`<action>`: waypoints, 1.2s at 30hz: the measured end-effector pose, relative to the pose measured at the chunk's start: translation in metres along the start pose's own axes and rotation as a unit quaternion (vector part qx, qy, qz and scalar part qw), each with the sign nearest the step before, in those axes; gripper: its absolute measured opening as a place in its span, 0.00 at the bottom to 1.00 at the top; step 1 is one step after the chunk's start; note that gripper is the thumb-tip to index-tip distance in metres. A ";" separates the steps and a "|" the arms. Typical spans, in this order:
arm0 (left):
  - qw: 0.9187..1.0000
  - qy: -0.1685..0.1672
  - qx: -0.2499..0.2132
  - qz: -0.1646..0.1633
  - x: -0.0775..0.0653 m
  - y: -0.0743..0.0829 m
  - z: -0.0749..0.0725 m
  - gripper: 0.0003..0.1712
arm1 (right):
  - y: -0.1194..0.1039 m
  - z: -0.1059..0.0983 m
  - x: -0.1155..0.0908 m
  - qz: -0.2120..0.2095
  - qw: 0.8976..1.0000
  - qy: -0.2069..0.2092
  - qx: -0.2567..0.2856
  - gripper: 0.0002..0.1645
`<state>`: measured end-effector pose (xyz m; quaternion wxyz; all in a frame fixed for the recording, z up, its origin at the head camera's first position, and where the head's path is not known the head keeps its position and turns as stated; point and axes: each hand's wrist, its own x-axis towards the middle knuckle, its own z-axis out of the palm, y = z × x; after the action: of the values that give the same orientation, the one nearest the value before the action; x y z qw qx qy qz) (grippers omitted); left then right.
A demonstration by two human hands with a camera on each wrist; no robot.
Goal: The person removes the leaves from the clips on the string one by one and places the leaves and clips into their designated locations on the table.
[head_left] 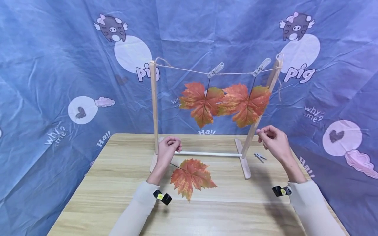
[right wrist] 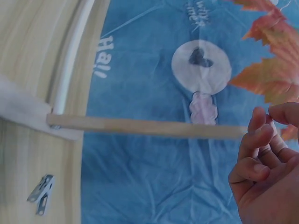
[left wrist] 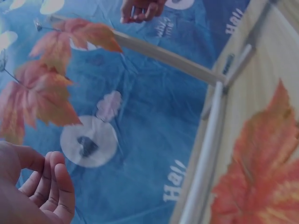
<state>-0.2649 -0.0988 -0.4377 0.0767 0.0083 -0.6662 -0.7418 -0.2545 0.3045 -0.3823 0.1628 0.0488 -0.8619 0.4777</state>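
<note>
My left hand (head_left: pixel 169 147), empty with loosely curled fingers, hovers near the left foot of a wooden rack. Just below and to its right, an orange-red maple leaf (head_left: pixel 193 178) lies on the table, its stem end at my left wrist. Beside the right post (head_left: pixel 251 137) is my right hand (head_left: pixel 273 141), also empty, fingers loosely bent. Two similar leaves, a left one (head_left: pixel 202 103) and a right one (head_left: pixel 246 105), hang by their stems from a string (head_left: pixel 189 69). A left clothespin (head_left: pixel 216 70) and a right clothespin (head_left: pixel 262 67) grip them there.
One more clothespin (head_left: pixel 260 157) lies on the table right of the rack's right foot (head_left: pixel 243 160). A pale crossbar (head_left: pixel 209 153) joins the posts low down. Behind the wooden table (head_left: pixel 230 213) hangs a blue printed cloth (head_left: pixel 189 36). The left post (head_left: pixel 154 108) stands upright.
</note>
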 end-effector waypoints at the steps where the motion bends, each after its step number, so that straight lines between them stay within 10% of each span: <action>1: 1.000 -0.001 -0.006 0.006 0.000 0.003 0.002 0.04 | -0.002 0.001 0.000 -0.001 1.000 -0.002 0.004 0.12; 36: 0.987 -0.099 0.008 0.127 0.003 0.100 0.059 0.05 | -0.096 0.031 0.021 -0.109 0.993 -0.028 0.046 0.14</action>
<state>-0.2641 -0.0513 -0.3316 0.1036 -0.1489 -0.6719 -0.7181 -0.2583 0.2280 -0.3136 0.1873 0.1637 -0.8329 0.4944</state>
